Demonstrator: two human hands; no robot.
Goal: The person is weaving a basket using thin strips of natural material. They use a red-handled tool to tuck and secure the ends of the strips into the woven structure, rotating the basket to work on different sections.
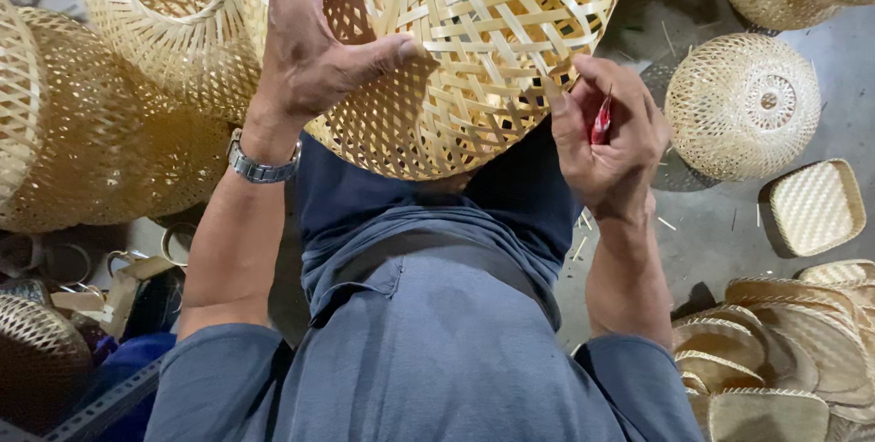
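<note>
The head camera looks straight down over the person's chest and lap at a woven bamboo basket, which rests on the knees and tilts toward the body. The left hand lies spread over the basket's upper left side, thumb stretched across the weave and fingers curled over the top, gripping it steady; a metal watch sits on that wrist. The right hand is at the basket's right rim, closed around a small red-handled tool whose tip is hidden against the strips. By the look of it, the step in hand is trimming or tucking strip ends along the edge, and a next move would call for the left hand to keep the basket from turning while the right works the tool close to the weave. Both forearms are raised, elbows bent and apart. Other baskets surround the person: a round one upside down on the floor at right, flat woven trays stacked at lower right, and more at left.
</note>
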